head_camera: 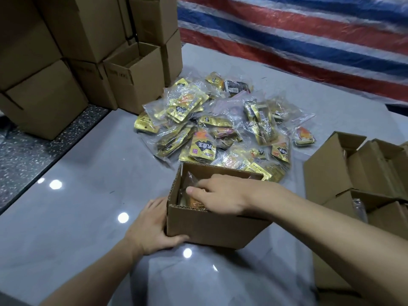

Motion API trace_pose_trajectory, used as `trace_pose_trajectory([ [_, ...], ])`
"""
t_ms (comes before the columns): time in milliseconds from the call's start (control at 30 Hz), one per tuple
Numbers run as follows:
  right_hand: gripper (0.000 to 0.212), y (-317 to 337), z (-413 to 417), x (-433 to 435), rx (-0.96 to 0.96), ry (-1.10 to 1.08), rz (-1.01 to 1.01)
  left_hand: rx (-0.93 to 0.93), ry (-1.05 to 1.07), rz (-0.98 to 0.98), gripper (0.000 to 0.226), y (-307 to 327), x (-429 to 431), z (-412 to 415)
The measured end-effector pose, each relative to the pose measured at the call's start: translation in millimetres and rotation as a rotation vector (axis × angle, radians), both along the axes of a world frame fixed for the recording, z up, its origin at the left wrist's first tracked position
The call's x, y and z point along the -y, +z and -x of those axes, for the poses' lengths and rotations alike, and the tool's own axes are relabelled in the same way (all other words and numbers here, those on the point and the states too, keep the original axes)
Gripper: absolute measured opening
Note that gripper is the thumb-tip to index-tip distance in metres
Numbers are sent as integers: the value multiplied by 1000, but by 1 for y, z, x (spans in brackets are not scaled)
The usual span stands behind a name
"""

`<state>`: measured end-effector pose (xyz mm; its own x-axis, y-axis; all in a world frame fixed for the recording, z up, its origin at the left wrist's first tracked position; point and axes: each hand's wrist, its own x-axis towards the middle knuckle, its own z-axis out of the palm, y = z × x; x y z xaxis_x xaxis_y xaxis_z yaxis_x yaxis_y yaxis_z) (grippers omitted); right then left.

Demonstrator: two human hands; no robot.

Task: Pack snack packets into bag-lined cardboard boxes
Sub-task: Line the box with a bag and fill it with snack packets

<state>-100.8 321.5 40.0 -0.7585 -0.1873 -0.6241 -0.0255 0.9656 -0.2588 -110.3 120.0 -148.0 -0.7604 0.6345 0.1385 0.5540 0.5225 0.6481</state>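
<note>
View from a head camera, looking down at a glossy grey table (88, 195). At lower centre sits a small open box (209, 226), its flaps out of the way.

The left hand (152, 228), at lower left of centre, grips the box's near left corner. Its thumb lies along the bottom of the front face and its fingers wrap round the side, steadying the box.

The right hand (220, 195) comes in from the lower right and reaches over the rim into the box. Its thumb points left and its fingers go down onto the contents. The fingertips are partly hidden, so it is not possible to tell whether they pinch anything or only press.

Inside the box a clear bag (187, 180) shows against the left wall, with something gold and orange low down in it.

Just behind the box, filling the middle of the frame, lies the pile of packets (220, 133) – gold foil snacks, many in clear bags, loose and overlapping. Its near edge touches the box's far wall.

Stacked cartons (66, 51) fill the upper left, and open cartons (353, 168) stand at the right edge. A red, white and blue striped tarp (309, 40) hangs across the upper right.

The step in hand looks like settling packets into the lined box. The box looks only partly filled.

The next move probably calls for the right hand to lift clear and reach forward to the pile for another handful, while the left keeps the light box from sliding on the slick table.
</note>
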Motion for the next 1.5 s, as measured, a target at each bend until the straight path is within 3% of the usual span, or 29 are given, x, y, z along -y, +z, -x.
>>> trace_pose_trajectory([
  [100, 71, -6, 7, -8, 87, -49, -31, 15, -10, 1, 77, 0, 1, 0],
  [333, 70, -11, -5, -10, 278, -178, 154, -34, -15, 26, 73, 1, 0, 1],
  [400, 59, -7, -17, -16, 118, -45, 137, -40, -23, 36, 68, 1, 0, 1],
  [533, 21, 7, -37, -48, -547, 35, 216, -65, -4, 14, 61, 1, 0, 0],
  [600, 39, 5, -40, -62, -790, -18, 134, -87, 9, -6, 62, 1, -1, -1],
  [633, 51, 3, -40, -68, -820, -56, 65, -90, 12, -14, 62, 0, -2, -1],
  [700, 59, -1, -36, -75, -657, -179, -2, -69, 14, -21, 62, 1, -1, -1],
  [767, 33, -4, -30, -81, -387, -297, 50, -73, 12, -26, 60, 1, -1, -1],
  [833, 3, -8, -27, -86, -268, -343, 95, -72, 14, -8, 56, 2, -1, -1],
  [1067, 46, -5, -60, -87, -292, -478, 172, 21, -2, 22, 37, 9, -2, -5],
  [1233, 22, 28, -96, -86, -378, -611, 215, 159, 26, 69, 65, 43, -23, -8],
  [1433, 21, 86, -151, -114, -442, -907, 308, 486, 46, -206, 95, 142, -81, -43],
  [1500, 28, 109, -177, -127, -471, -971, 314, 673, 45, -278, 108, 180, -101, -59],
])
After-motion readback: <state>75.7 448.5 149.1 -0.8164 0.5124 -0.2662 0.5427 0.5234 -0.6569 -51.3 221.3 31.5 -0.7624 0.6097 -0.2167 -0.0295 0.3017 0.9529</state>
